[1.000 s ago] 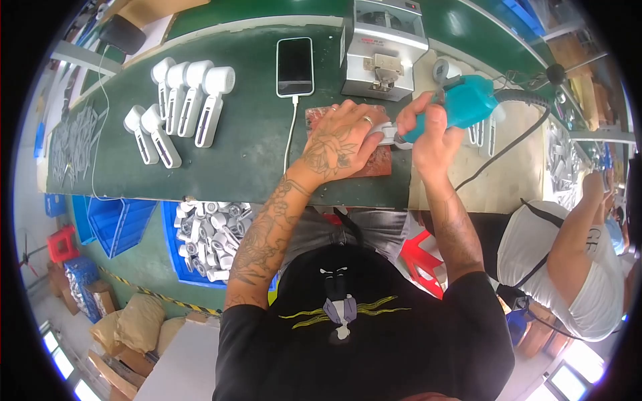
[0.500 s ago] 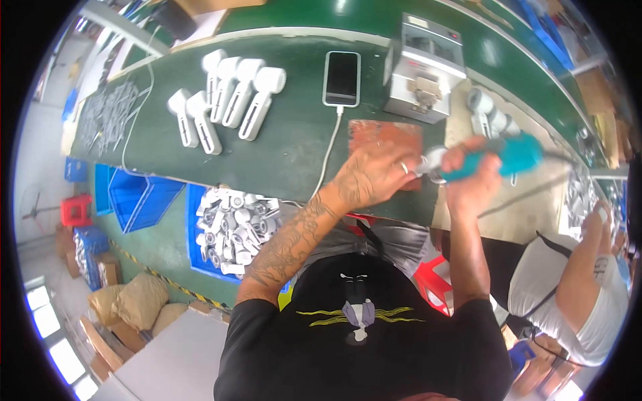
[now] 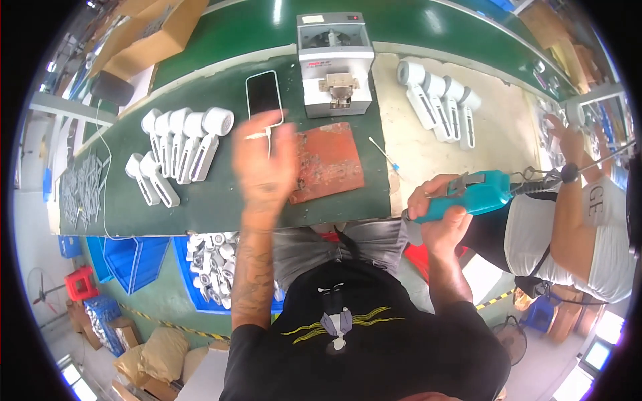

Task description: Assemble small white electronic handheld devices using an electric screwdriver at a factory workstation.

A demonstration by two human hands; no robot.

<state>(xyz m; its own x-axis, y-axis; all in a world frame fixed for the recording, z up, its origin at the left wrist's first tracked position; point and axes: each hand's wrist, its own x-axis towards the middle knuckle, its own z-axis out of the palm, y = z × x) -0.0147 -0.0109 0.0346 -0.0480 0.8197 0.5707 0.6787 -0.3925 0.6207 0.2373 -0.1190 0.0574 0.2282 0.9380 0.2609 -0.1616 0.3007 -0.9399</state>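
Observation:
My right hand (image 3: 441,214) grips a teal electric screwdriver (image 3: 478,195), held level over the table's front edge and joined to a spring cord on its right. Motion blurs my left hand (image 3: 264,164), raised over the green mat just below a white phone (image 3: 263,97); its fingers look apart and I see nothing in them. To its left lie several white round-headed devices with long handles (image 3: 177,144), lined up side by side. A worn reddish-brown pad (image 3: 328,160) lies right of my left hand. Beyond that pad stands a grey screw feeder (image 3: 336,67).
More white devices (image 3: 438,103) lie on a beige surface at right, near a thin stick with a blue end (image 3: 384,155). Grey slim parts (image 3: 81,190) are heaped far left. Below the table edge sits a blue crate (image 3: 200,302) of white parts. A co-worker (image 3: 568,220) is at right.
My left hand has left the white device it held over the pad and moved left. The row at left has gained a device. The screwdriver has come down toward me, off the pad. The view has shifted right.

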